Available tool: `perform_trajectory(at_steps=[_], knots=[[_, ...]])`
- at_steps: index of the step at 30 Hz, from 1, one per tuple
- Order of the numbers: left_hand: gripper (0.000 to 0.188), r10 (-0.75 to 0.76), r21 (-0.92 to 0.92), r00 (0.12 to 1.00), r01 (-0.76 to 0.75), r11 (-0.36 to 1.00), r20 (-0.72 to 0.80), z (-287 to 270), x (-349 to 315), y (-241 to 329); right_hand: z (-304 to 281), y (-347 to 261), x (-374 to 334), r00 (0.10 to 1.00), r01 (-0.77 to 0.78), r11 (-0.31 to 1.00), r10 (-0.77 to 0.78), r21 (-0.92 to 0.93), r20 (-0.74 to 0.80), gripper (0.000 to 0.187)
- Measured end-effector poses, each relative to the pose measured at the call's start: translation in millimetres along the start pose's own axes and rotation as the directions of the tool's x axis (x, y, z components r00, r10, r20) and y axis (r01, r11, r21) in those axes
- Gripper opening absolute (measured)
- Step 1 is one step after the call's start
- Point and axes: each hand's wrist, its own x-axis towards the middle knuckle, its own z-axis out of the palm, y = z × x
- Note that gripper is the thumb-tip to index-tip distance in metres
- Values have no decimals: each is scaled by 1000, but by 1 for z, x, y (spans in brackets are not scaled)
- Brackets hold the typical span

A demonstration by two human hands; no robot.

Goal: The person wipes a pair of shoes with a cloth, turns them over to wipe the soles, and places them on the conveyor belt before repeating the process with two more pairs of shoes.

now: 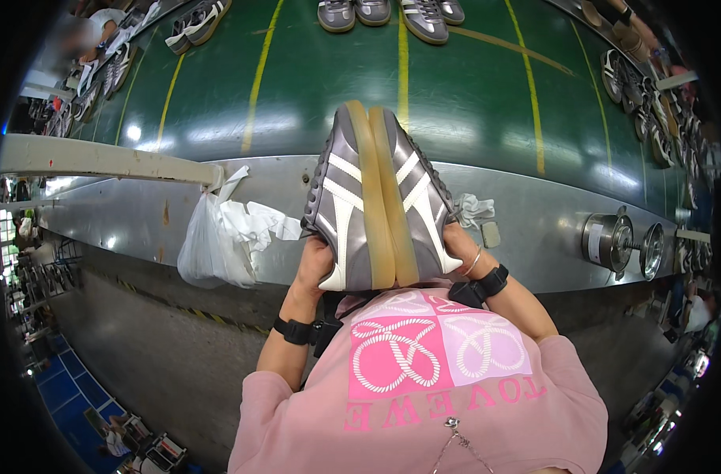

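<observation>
Close in front of my chest I hold a pair of grey metallic sneakers with white stripes and tan gum soles, sole against sole, toes pointing away. My left hand (316, 261) grips the left sneaker (341, 197) near its heel and ankle opening. On the other side, my right hand (463, 245) has hold of the right sneaker (417, 189) in the same place. Most of the fingers are hidden behind the shoes. Both sneakers stand tilted on their sides, their soles pressed together along the length.
Beyond a metal ledge (534, 205) runs a green conveyor belt (463, 95) with yellow lines, carrying more sneakers (424, 20). A white plastic bag (214, 237) hangs left beside a white bar (108, 156). Right are a crumpled cloth (475, 209), a small block (491, 234) and a metal pot (608, 241).
</observation>
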Motion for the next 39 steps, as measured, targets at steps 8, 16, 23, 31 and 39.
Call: perform_trajectory(at_steps=[8,16,23,31,39], knots=[[40,118,56,993,-118,991,-3,-1,2,-10,-2,-40,8,827,-512,688,556,515,81,46],[38,24,-98,998,-29,995,-52,4,6,-6,-6,40,-14,970,-242,890,222,387,95,40],[38,71,-61,997,-73,995,-37,-9,10,-13,-4,-36,9,848,-446,456,491,770,201,35],[34,22,20,990,-20,1000,-139,-10,8,-10,-14,-27,3,720,-570,442,675,693,161,46],[73,472,230,876,-441,867,-97,16,14,23,-2,-56,24,963,-189,933,237,307,-128,88]])
